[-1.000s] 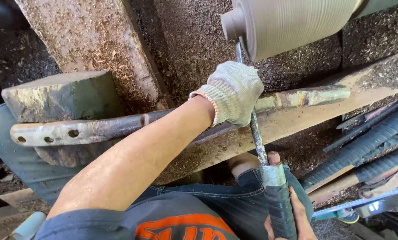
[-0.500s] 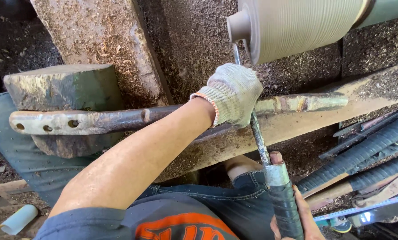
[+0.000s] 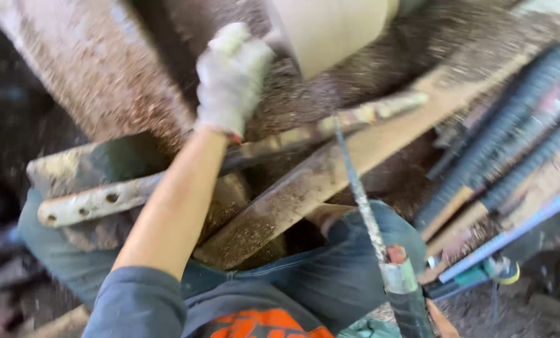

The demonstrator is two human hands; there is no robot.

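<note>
**Gloved hand lifts off the tool as the chisel draws back**

Head view: The left hand [image 3: 232,78], in a white knit glove, is now raised at the far side, up beside the pale turned wood cylinder [image 3: 336,31]. Half a second ago it was pressed down on the long metal chisel [image 3: 361,200] where the shaft crossed the tool rest bar [image 3: 230,163]; now it has come off both and holds nothing, its fingers loosely curled. The chisel's tip has also pulled back: earlier it touched the cylinder's near end, and now it sits lower, just over the bar and clear of the wood. The right hand [image 3: 439,319] shows only as a sliver at the near edge, at the chisel's taped handle; how firmly it grips cannot be told. The cut appears to be paused, the tool withdrawn. To the right lie ribbed steel rods [image 3: 511,144], and sawdust covers the lathe bed [image 3: 92,69]. The frame is motion-blurred.
</note>
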